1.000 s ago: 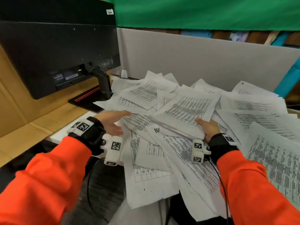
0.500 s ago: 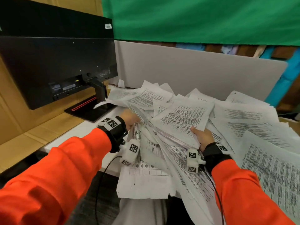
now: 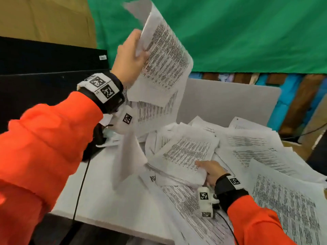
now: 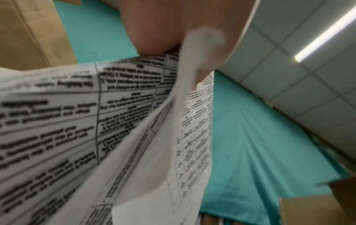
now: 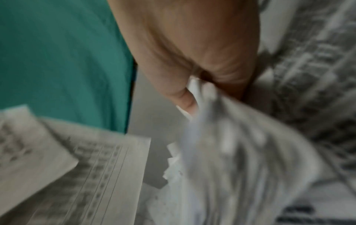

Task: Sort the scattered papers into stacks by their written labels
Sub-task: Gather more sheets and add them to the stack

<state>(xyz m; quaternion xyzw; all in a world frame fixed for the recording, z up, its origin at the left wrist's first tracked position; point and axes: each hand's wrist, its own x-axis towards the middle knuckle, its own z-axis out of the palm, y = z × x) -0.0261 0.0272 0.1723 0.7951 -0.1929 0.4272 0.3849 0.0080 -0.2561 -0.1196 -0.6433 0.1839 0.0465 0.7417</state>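
Left hand [image 3: 130, 56] pinches a raised sheaf [image 3: 164, 55] by its edge; right hand [image 3: 208, 171] grips another bundle [image 3: 187, 156] on the counter [image 3: 106, 197] heap — limp, light sheets, liable to slide; hold near an edge.

We wear puffy orange sleeves [image 3: 44, 131] on both arms. Black wrist straps [image 3: 228, 190] carry white blocks [image 3: 205, 200] printed with square black-and-white markers, and thin black cables [image 3: 79, 188] trail below them.

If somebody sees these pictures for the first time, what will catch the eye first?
Probably the left hand, raised high on the left, gripping printed sheets against the green curtain. Below, the right hand holds a bundle at the edge of the paper pile covering the desk.
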